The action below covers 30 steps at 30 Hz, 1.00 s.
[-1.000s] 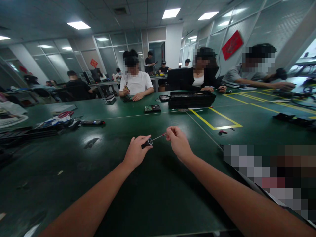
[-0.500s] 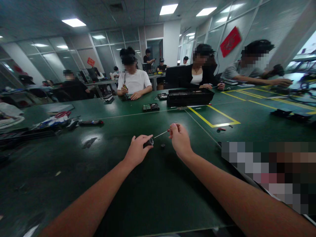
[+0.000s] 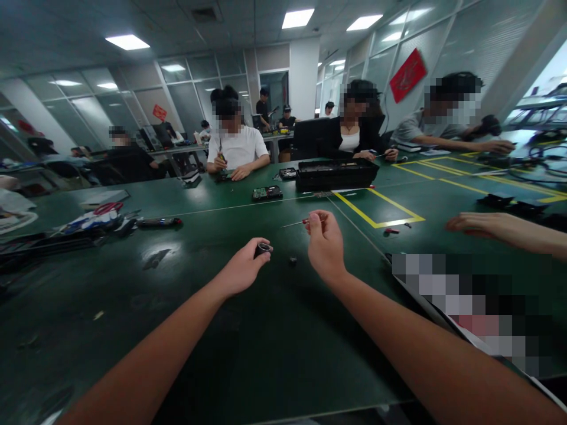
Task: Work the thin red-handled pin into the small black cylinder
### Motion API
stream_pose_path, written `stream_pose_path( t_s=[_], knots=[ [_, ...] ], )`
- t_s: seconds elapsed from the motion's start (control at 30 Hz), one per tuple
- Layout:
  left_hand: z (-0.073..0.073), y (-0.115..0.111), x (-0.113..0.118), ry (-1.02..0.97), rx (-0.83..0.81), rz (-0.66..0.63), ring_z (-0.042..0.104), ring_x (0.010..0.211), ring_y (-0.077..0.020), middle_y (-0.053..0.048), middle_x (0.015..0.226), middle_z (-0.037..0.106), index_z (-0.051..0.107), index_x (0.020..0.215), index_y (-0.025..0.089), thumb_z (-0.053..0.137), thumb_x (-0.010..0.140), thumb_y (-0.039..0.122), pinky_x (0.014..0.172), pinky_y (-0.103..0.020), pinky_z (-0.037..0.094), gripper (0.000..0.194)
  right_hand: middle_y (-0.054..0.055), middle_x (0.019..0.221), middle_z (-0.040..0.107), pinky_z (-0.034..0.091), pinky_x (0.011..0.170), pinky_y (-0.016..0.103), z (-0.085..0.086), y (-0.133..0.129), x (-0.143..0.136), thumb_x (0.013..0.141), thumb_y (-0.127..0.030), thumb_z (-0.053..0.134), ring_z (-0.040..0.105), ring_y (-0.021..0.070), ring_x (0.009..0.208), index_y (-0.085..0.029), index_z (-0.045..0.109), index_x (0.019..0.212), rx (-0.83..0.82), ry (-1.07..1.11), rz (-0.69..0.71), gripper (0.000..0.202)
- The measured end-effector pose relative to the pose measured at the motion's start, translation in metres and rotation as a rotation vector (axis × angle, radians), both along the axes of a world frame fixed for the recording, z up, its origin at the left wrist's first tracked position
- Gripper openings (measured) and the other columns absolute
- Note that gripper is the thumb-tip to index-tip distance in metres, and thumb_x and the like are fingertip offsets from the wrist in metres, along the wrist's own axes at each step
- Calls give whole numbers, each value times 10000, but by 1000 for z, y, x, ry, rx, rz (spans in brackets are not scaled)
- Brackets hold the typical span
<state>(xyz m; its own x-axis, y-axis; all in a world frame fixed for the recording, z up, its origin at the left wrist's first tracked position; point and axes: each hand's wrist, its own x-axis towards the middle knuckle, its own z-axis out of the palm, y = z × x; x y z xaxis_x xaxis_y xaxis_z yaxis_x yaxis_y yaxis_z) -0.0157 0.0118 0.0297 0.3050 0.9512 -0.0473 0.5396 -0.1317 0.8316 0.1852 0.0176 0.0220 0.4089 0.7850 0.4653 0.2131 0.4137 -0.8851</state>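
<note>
Between the thumb and fingers of my left hand [image 3: 243,267] is a small black cylinder [image 3: 262,249] with a round opening, its open end tilted upward. My right hand [image 3: 325,242] pinches the red handle of a thin screwdriver [image 3: 295,224], whose metal shaft points left. The screwdriver tip is apart from the cylinder, above and to the right of it. A small dark piece [image 3: 292,260] lies on the green table between my two hands.
A circuit-board device [image 3: 267,193] and a long black housing [image 3: 336,175] lie ahead. Tools and cables [image 3: 100,218] are at left, with a dark pen-like tool [image 3: 159,222] beside them. Another person's hand [image 3: 476,224] reaches in from the right. Co-workers sit opposite.
My left hand has turned the cylinder's opening upward. My right hand has raised the screwdriver away from the cylinder. Another person's hand has come in from the right.
</note>
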Motion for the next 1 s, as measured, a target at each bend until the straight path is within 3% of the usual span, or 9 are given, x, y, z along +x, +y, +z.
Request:
stream_pose_path(
  t_s=[0.07,0.13,0.27,0.43,0.6,0.7,0.8,0.9,1.0],
  knots=[
    [6,2,6,-20,-183,13,625,907,-200,-96,1116,660,523,1301,202,509,927,362,752,-314,487,408,19,844,626,451,742,366,0,0,0,991,-442,463,591,193,784,-222,582,989,5,-13,2,250],
    [10,4,14,44,-240,8,624,843,-201,-87,1030,668,541,1270,192,571,885,419,692,-301,474,448,19,847,628,454,743,365,-1,1,1,992,-439,461,592,192,784,-224,583,986,13,-14,6,247],
    [8,7,31,342,-2,-126,644,918,-234,-82,1036,696,681,1055,195,688,825,441,762,-327,473,337,22,857,640,462,755,367,-2,3,1,991,-433,464,602,193,794,-226,583,973,33,-15,1,239],
    [-5,10,51,577,146,-133,663,991,-286,-95,1132,710,651,1273,261,628,885,413,800,-382,494,418,20,861,639,465,753,364,-4,4,0,987,-430,470,605,193,798,-227,586,976,40,-9,23,234],
    [-9,16,63,711,274,-191,664,996,-299,-104,1095,717,742,1084,240,574,909,352,797,-383,511,267,11,824,614,456,733,361,-6,4,-1,984,-427,473,590,191,769,-227,581,965,52,10,50,228],
    [-7,20,61,664,294,-184,676,943,-287,-94,1028,729,747,1048,237,578,899,341,785,-375,509,248,13,835,618,459,746,365,-6,5,0,982,-432,475,592,192,778,-227,582,970,49,16,43,231],
    [-6,23,50,485,233,-141,689,823,-235,-68,974,734,736,1021,228,597,870,320,745,-338,502,225,15,844,625,466,759,369,-6,4,0,980,-437,476,598,192,785,-227,580,973,41,27,43,234],
    [-4,27,27,247,89,-77,649,628,-162,-51,906,718,707,1003,192,619,842,317,635,-289,478,221,16,854,629,469,770,370,-5,3,0,981,-439,476,601,192,796,-229,583,978,28,15,57,235],
    [1,30,-6,5,-43,30,598,599,-125,-60,957,708,686,1087,186,640,829,330,546,-241,419,299,19,867,633,468,781,374,-5,2,0,985,-438,471,599,194,811,-230,587,997,10,-6,69,238]
  ],
)
